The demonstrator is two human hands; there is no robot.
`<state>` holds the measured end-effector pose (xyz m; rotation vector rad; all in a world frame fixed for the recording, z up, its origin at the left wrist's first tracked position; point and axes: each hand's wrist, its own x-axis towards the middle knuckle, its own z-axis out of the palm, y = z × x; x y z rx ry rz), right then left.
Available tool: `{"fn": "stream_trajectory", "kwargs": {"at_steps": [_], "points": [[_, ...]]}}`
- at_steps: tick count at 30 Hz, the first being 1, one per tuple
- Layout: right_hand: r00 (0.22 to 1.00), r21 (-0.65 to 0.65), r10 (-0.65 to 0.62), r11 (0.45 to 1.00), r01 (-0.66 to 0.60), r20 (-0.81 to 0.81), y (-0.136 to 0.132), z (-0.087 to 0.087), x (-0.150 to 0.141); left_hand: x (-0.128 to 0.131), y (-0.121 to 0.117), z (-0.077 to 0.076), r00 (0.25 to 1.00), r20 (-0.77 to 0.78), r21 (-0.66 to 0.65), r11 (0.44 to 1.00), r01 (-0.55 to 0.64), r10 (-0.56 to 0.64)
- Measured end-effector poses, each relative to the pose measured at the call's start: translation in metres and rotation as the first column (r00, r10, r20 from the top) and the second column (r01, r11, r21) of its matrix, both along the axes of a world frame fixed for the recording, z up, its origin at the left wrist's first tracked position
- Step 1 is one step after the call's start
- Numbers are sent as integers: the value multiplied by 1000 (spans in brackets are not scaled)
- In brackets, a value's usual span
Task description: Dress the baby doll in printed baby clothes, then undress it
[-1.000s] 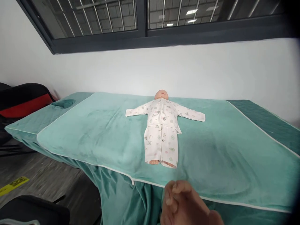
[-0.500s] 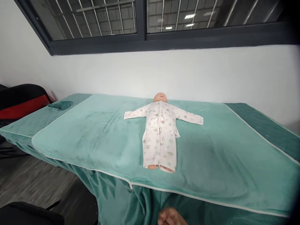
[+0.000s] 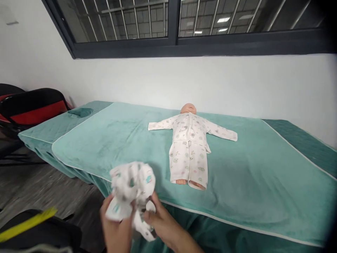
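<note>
A bunched white cloth item [image 3: 131,182], printed with small green and grey figures, is between my two hands above the bed's front edge. It is blurred and crumpled, so its exact kind does not show. My left hand [image 3: 117,226] grips its lower left part. On the other side my right hand [image 3: 162,221] pinches it between thumb and fingers. Beyond them a baby doll [image 3: 188,108] lies on its back, arms spread, dressed in a white printed top [image 3: 189,128] and matching trousers [image 3: 188,161]. Its feet peek out of the trouser legs.
A light green blanket [image 3: 250,175] covers the bed [image 3: 39,131], which has a face hole at its left end. Black and red chairs [image 3: 37,105] stand at the left. Nearer are a dark seat [image 3: 52,230] and a yellow strip [image 3: 27,225]. Behind are a wall and barred window.
Both hands have come into view holding the white cloth; before, only one hand showed at the bottom, with no cloth visible. The view has shifted slightly left. The doll lies as before.
</note>
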<state>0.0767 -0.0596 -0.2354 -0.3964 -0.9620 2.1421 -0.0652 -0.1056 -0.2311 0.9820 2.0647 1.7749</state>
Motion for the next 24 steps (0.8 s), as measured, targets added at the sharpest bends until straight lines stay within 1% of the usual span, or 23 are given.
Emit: {"fn": "stream_trajectory", "kwargs": {"at_steps": [1, 2, 4, 6, 8, 10, 12, 14, 17, 19, 20, 21, 22, 23, 24], "points": [[997, -32, -54, 998, 53, -57, 5, 13, -4, 9, 13, 2, 995, -68, -20, 997, 78, -79], [988, -63, -125, 991, 120, -93, 10, 26, -6, 18, 25, 6, 973, -168, -12, 988, 156, -156], [948, -114, -297, 952, 284, -113, 22, 49, -8, 36, 45, 16, 908, -324, 25, 957, 288, -265], [889, -146, -453, 886, 440, -68, 34, 68, -7, 51, 59, 27, 870, -386, 93, 925, 367, -307], [832, -147, -554, 825, 546, -14, 44, 82, -4, 63, 70, 35, 873, -367, 158, 904, 397, -320], [796, -141, -606, 787, 601, 12, 51, 92, -1, 72, 77, 41, 882, -330, 188, 892, 410, -336], [777, -143, -629, 768, 625, 19, 53, 98, 3, 78, 82, 45, 878, -311, 191, 881, 432, -363], [768, -141, -640, 758, 637, 25, 53, 100, 6, 83, 83, 45, 873, -302, 194, 872, 450, -384], [765, -133, -642, 755, 642, 53, 54, 101, 13, 90, 77, 41, 866, -299, 226, 852, 472, -400], [765, -97, -638, 759, 644, 87, 58, 105, 25, 92, 72, 40, 847, -301, 250, 821, 513, -438], [753, -51, -649, 753, 657, 109, 62, 108, 36, 92, 70, 41, 825, -306, 259, 793, 552, -475], [723, 17, -677, 731, 682, 137, 67, 111, 52, 90, 69, 42, 788, -318, 261, 751, 607, -527], [673, 107, -720, 692, 714, 171, 73, 115, 72, 88, 71, 45, 745, -330, 257, 705, 661, -579], [563, 205, -801, 597, 776, 202, 79, 118, 96, 85, 74, 48, 711, -340, 254, 668, 699, -615], [448, 311, -862, 505, 806, 238, 86, 121, 124, 80, 79, 50, 699, -341, 254, 654, 712, -629]]}}
